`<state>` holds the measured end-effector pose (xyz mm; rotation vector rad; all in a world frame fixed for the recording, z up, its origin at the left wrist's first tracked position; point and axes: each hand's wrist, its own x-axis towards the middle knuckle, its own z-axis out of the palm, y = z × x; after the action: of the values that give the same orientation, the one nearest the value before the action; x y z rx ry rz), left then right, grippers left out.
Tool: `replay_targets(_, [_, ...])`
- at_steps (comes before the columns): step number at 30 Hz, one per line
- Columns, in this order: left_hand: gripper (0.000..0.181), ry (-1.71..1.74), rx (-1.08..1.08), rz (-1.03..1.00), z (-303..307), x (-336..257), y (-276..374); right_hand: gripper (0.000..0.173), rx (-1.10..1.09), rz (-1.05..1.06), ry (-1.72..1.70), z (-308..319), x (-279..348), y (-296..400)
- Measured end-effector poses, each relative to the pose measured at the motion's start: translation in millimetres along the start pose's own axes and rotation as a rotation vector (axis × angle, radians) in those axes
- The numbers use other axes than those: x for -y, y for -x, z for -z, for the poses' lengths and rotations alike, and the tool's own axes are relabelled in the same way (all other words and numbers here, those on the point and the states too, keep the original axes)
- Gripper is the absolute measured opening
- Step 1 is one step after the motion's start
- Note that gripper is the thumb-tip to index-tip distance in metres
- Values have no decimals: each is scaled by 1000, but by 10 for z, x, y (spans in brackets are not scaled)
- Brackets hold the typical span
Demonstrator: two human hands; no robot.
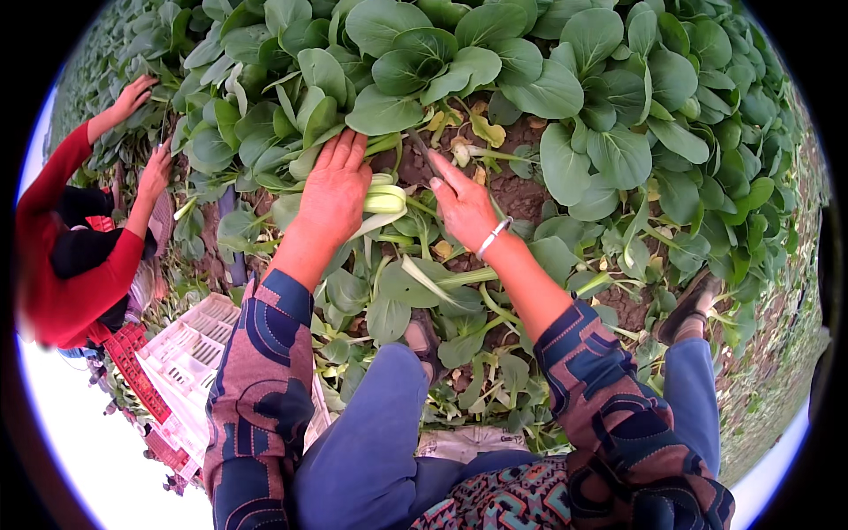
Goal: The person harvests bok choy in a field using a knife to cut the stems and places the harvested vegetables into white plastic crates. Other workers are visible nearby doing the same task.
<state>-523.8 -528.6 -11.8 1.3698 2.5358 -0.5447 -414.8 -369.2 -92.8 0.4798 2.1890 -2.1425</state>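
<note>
My left hand (335, 188) lies back-up over bok choy leaves and stalks, fingers close together and thumb hidden. The pale base of a bok choy head (385, 199) sticks out from under its palm, to the right. In my right hand (465, 211) is a knife (421, 151), its dark blade aimed up and left at the foot of a leafy bok choy plant (416, 63). The forefinger lies along the knife, whose handle is mostly hidden by the hand. A silvery bangle (494, 238) circles my right wrist.
Dense bok choy rows (616, 99) stand ahead. Trimmed leaves (414, 281) litter the soil (520, 189) between my shoes. Beside my left arm are a white plastic crate (192, 344) and a red crate (136, 368). Farther left, a person in red sleeves (86, 298) reaches into the plants.
</note>
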Motion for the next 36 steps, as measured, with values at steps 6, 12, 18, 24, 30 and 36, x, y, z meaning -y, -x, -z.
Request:
replay_targets(6, [32, 31, 14, 21, -55, -3, 21, 44, 88, -429, -220, -110, 111, -80])
replay_targets(12, [30, -7, -5, 27, -120, -14, 18, 44, 65, -501, -406, -165, -10, -71])
replay_targets(18, [30, 7, -12, 60, -187, -20, 24, 44, 78, -484, -321, -263, -24, -175])
replay_targets(24, [27, 22, -41, 64, -266, 11, 82, 44, 135, -500, -313, -198, -25, -114])
replay_targets(30, [29, 137, -206, 40, -368, 91, 264, 43, 160, -499, -304, -192, -9, 66])
replay_targets(36, [38, 382, -169, -111, 249, -299, 603, 45, -33, -464, -484, 71, 68, 525])
